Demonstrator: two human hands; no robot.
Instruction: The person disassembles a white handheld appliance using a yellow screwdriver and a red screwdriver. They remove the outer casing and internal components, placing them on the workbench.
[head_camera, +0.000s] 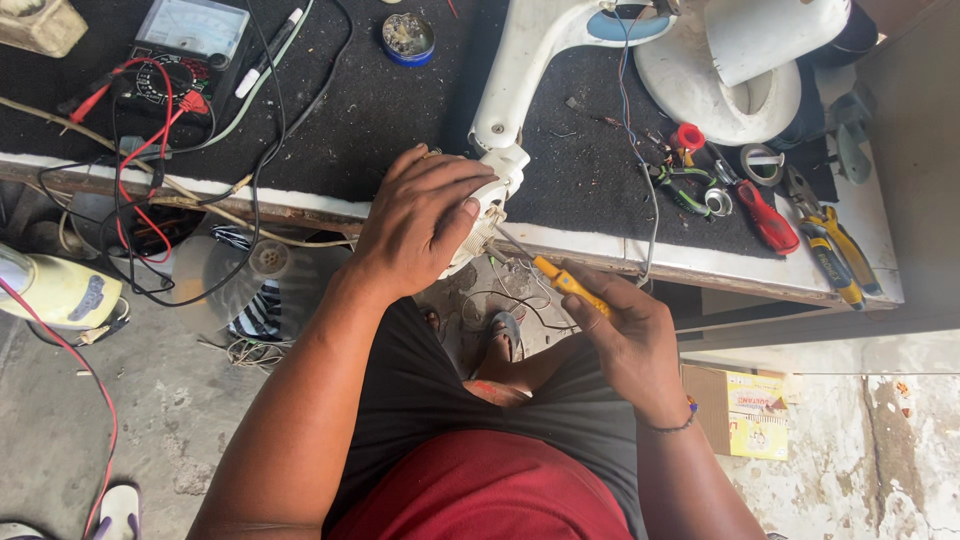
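Observation:
My left hand (420, 225) wraps over the white end piece (490, 195) of a long white plastic arm (530, 60) that lies across the black bench mat and hangs past its front edge. My right hand (625, 335) holds a yellow-handled screwdriver (565, 280); its thin metal shaft points up and left to the underside of that white piece. Thin wires (632, 120) run from the white arm's top down across the mat. Most of the end piece is hidden under my left palm.
A multimeter (185, 50) with red and black leads sits back left, a small round tin (408, 38) behind. A white round base (745, 75), red-handled screwdriver (765, 215) and yellow-handled pliers (835, 255) lie right. A fan blade (230, 275) and cardboard box (755, 412) are below the bench.

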